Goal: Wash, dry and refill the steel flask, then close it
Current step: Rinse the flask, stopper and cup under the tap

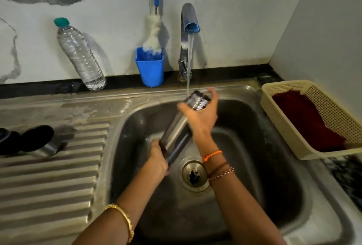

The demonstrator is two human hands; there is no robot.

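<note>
The steel flask is tilted over the sink basin, its open threaded mouth up and to the right under the running tap. A stream of water falls at the mouth's left edge. My right hand grips the flask near its neck. My left hand holds its bottom end. The flask's black-topped cap lies on the ribbed drainboard at the left. A clear plastic water bottle with a green cap leans against the wall.
A blue cup with a white bottle brush stands left of the tap. A cream plastic basket holding a red cloth sits at the right. Another dark object lies at the far left edge.
</note>
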